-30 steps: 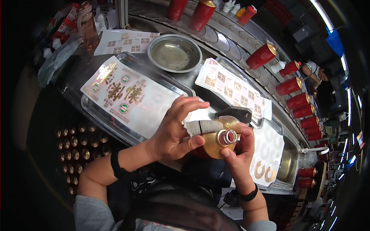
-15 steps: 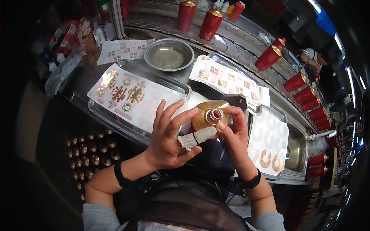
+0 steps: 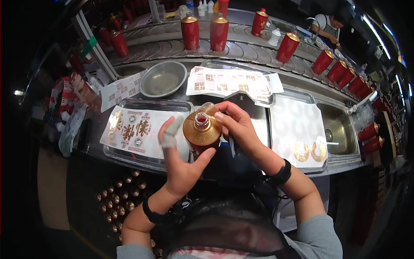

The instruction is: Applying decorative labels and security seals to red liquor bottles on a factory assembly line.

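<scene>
A red bottle [image 3: 194, 148] with a gold shoulder [image 3: 207, 133] stands upright in front of me, its clear glass neck [image 3: 202, 119] uncapped. My right hand [image 3: 238, 126] is closed in a pinch at the shoulder's far right edge, on a clear curved film [image 3: 210, 108] that rises behind the neck. On the near left side, my left hand [image 3: 184, 170] has its fingers stretched up and apart, slightly blurred. Its thumb touches the bottle's side. A whitish finger sleeve [image 3: 169, 137] covers one left finger. The bottle's base is hidden.
Printed label sheets [image 3: 131, 133] lie on a left tray; more sheets [image 3: 233, 82] lie behind. A sheet with gold horseshoe stickers [image 3: 297, 129] is at right, beside a sink [image 3: 337, 129]. A metal bowl [image 3: 164, 79] stands back left. Red bottles [image 3: 219, 33] line a conveyor; a person [image 3: 327, 29] works far right.
My view has swung, so the bench sits differently. The bottle now appears further left and more upright. My left fingers have moved from over the shoulder to its left side.
</scene>
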